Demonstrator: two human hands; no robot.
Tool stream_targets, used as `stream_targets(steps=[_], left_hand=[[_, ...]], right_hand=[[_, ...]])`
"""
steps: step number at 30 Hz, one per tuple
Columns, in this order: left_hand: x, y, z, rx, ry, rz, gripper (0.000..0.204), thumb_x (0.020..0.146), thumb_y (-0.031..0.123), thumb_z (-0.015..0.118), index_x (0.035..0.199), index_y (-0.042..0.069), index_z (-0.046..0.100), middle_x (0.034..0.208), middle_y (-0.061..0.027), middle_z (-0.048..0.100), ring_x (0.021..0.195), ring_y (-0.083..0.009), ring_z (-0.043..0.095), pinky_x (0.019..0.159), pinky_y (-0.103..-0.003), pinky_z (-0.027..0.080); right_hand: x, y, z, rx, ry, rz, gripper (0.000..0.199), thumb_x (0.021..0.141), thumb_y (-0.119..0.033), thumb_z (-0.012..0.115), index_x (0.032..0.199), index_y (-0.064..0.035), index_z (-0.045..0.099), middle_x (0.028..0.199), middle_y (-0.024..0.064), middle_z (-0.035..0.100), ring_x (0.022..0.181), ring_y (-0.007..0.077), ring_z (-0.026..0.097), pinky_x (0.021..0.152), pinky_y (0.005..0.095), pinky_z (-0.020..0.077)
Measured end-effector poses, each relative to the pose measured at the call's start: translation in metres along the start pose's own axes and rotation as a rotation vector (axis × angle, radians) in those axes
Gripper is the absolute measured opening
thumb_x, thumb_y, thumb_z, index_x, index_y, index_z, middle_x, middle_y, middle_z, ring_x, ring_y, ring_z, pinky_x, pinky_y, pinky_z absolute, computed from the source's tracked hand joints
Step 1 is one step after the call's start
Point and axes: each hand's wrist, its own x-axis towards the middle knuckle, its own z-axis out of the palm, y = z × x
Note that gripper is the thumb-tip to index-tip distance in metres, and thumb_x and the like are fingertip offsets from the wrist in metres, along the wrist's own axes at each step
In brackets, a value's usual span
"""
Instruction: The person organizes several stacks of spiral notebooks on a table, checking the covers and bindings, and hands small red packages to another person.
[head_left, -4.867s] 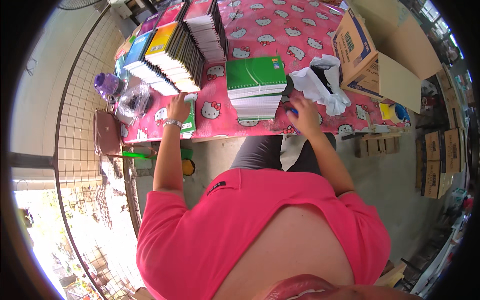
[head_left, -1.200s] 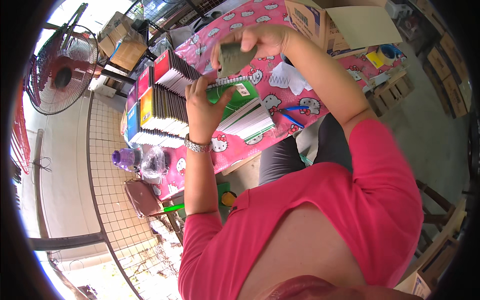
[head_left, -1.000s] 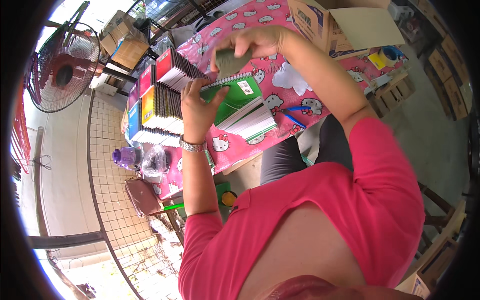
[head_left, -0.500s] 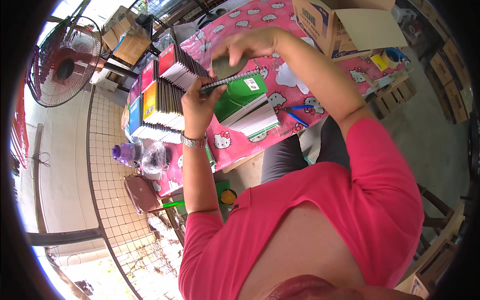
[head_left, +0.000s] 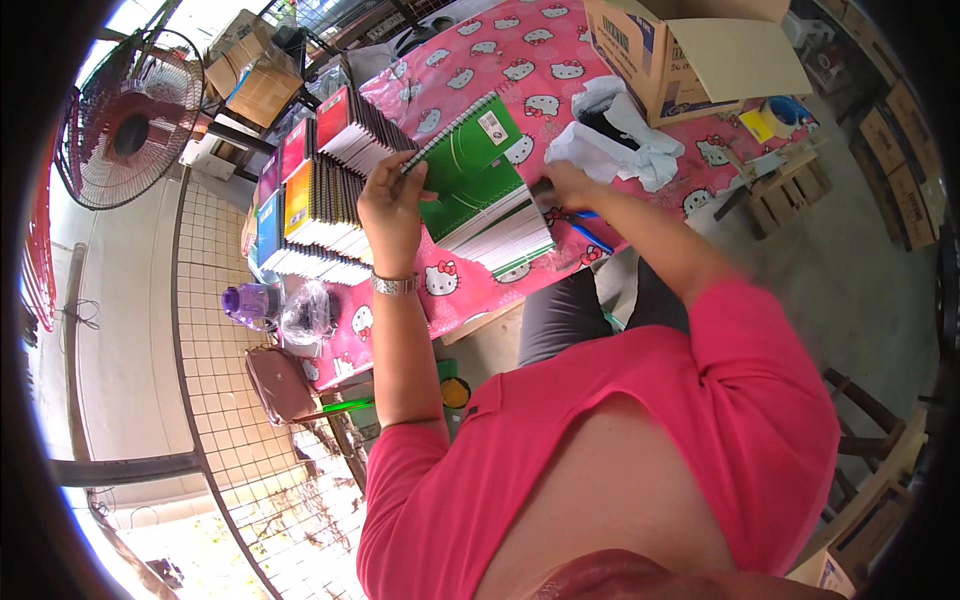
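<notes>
A green spiral notebook [head_left: 470, 165] lies over another stretch of lined white pages [head_left: 500, 232], tilted above the table's near side. My left hand [head_left: 394, 205] pinches its coil-bound edge at the left, thumb on the cover. Beside the notebook's right edge, my right hand [head_left: 568, 187] is closed around a small dark thing [head_left: 541, 190] that I cannot make out. Just below that hand lie blue-handled pliers [head_left: 592, 237], partly covered. Stacked spiral notebooks [head_left: 330, 205] in red, yellow, blue and purple stand left of my left hand.
A pink patterned cloth [head_left: 460, 80] covers the table. Crumpled white wrapping [head_left: 640, 150] and an open cardboard box [head_left: 680, 65] sit at the right, near a blue tape roll [head_left: 783, 113]. A purple bottle [head_left: 250, 302] and a fan [head_left: 130, 135] are at the left.
My right hand has moved from above the notebook's bound edge down to its right side, with the dark thing. The green cover shows more fully; the left hand keeps its hold.
</notes>
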Motion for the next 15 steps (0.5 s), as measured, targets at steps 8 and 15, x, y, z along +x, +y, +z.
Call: stream_targets(steps=[8,15], left_hand=[[-0.008,-0.014,0.009,-0.007,0.081,0.040,0.025,0.092,0.012,0.068,0.107,-0.008,0.062,0.082,-0.0055,0.066,0.063,-0.0104,0.064,0.056,-0.022,0.051],[-0.021,-0.011,0.022,-0.100,0.154,0.031,0.015,0.088,0.005,0.071,0.097,-0.006,0.066,0.078,-0.0023,0.065,0.068,-0.0059,0.061,0.060,-0.021,0.051]], right_hand=[[-0.134,0.011,0.054,-0.204,0.431,0.011,0.061,0.082,-0.028,0.071,0.134,-0.0047,0.049,0.126,0.0170,0.055,0.122,0.0354,0.050,0.103,0.0478,0.0386],[-0.128,-0.129,-0.078,0.277,0.808,-0.440,0.054,0.078,-0.026,0.076,0.125,-0.0072,0.058,0.111,0.0103,0.062,0.106,0.0286,0.057,0.091,0.0425,0.0404]])
